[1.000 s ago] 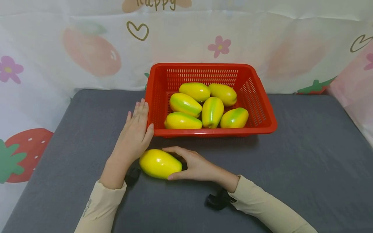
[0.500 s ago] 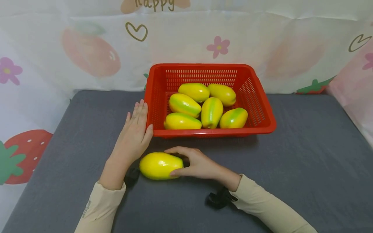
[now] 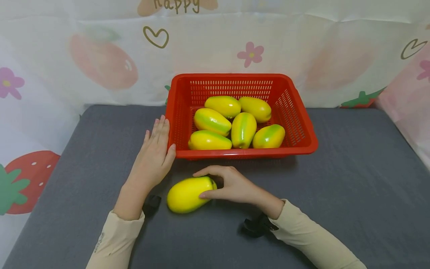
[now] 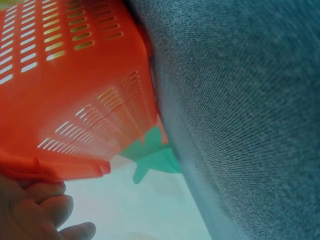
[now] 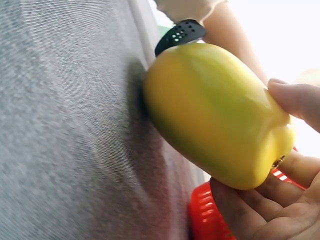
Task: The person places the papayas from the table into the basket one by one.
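Observation:
Fingers straight, my left hand (image 3: 151,157) rests against the left side of the red plastic basket (image 3: 246,152); the left wrist view shows its fingertips (image 4: 57,207) at the basket rim. My right hand (image 3: 236,185) grips a yellow-green papaya (image 3: 188,196) by its narrower end, thumb on the near side and fingers on the far side. In the right wrist view the papaya (image 5: 215,110) is tilted, its rounder end low by the grey cloth; whether that end touches is unclear. Several similar papayas (image 3: 211,121) lie inside the basket.
Grey cloth (image 3: 352,179) covers the table. A pale printed curtain (image 3: 208,45) hangs right behind the basket. Black wrist-worn devices show under both wrists, one of them a black strap piece (image 3: 255,226) by the right sleeve (image 3: 309,231).
My right hand has tightened on the papaya and shifted it slightly right and toward me, its narrow end turning upward. The left hand stays at the basket's side.

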Demonstrator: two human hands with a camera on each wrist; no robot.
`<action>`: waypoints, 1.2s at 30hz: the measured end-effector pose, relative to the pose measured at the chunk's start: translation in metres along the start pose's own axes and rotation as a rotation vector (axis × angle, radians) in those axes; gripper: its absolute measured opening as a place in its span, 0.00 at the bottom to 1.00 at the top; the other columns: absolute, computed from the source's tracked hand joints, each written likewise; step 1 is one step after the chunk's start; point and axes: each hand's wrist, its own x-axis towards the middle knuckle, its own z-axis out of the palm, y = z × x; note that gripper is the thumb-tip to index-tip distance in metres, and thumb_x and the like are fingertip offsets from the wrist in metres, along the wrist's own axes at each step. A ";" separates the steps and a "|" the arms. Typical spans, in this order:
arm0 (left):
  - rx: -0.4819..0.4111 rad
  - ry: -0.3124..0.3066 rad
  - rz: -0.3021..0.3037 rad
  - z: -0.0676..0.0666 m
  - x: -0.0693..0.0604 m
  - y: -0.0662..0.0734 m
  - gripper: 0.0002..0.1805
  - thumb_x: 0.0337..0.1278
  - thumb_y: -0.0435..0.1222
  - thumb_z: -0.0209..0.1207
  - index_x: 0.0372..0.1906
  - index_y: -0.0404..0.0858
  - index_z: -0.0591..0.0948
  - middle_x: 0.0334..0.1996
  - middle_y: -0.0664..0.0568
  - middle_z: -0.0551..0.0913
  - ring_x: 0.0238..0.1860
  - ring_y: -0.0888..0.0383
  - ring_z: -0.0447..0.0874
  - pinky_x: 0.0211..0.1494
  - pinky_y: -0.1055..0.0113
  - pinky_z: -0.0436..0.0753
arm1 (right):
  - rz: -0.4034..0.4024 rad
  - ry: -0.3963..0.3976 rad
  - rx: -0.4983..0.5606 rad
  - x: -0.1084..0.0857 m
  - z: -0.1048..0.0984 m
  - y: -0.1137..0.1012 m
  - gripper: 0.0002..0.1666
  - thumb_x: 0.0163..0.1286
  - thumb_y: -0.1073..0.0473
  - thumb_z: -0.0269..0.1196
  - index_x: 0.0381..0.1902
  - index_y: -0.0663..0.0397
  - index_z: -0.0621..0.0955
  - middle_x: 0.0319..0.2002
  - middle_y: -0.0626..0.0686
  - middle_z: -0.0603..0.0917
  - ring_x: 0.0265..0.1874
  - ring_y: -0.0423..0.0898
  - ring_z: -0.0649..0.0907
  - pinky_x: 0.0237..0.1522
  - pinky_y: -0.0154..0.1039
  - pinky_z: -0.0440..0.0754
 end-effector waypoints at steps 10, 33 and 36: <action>0.008 -0.001 -0.009 0.000 0.000 0.000 0.36 0.67 0.41 0.43 0.74 0.31 0.45 0.74 0.42 0.43 0.74 0.48 0.38 0.72 0.47 0.44 | -0.039 0.031 -0.066 -0.005 -0.011 -0.008 0.26 0.57 0.57 0.70 0.54 0.56 0.79 0.52 0.50 0.81 0.46 0.39 0.77 0.50 0.37 0.76; 0.001 0.012 0.002 0.001 0.000 -0.002 0.37 0.67 0.41 0.44 0.74 0.31 0.46 0.74 0.42 0.44 0.74 0.48 0.39 0.71 0.46 0.45 | -0.195 0.156 0.018 -0.023 -0.050 -0.036 0.29 0.53 0.65 0.71 0.55 0.61 0.78 0.53 0.53 0.81 0.50 0.45 0.77 0.55 0.42 0.75; 0.001 0.014 0.003 0.002 0.000 -0.002 0.37 0.66 0.41 0.44 0.74 0.31 0.46 0.74 0.42 0.44 0.74 0.47 0.40 0.71 0.45 0.46 | -0.219 0.185 0.033 -0.025 -0.055 -0.038 0.29 0.54 0.66 0.71 0.55 0.63 0.77 0.53 0.53 0.80 0.49 0.47 0.77 0.53 0.41 0.77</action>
